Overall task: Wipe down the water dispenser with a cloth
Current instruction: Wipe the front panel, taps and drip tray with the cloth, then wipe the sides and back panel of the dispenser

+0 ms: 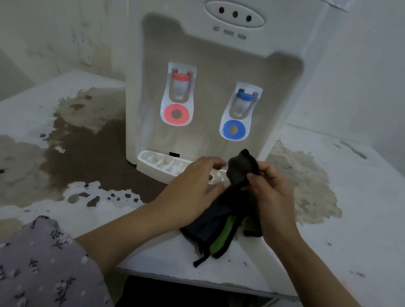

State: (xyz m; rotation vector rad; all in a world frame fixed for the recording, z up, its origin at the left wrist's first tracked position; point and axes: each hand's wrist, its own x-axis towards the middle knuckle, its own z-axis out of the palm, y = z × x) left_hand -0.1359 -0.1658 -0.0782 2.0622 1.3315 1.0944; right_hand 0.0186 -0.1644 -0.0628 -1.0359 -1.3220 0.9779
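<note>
cloth (240,171) judged soft, light, best gathered at top | pinched by right hand (276,197) | left hand (191,190) blurred, grip cannot be told

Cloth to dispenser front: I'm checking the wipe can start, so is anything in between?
Nothing visible. The cloth, pinched by the right hand, is held up just before the drip tray; only open air separates it from the dispenser front.

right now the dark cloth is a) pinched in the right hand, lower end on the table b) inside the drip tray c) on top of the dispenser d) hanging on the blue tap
a: the right hand pinches the top of the cloth in front of the drip tray, its lower end lying on the table.
</note>
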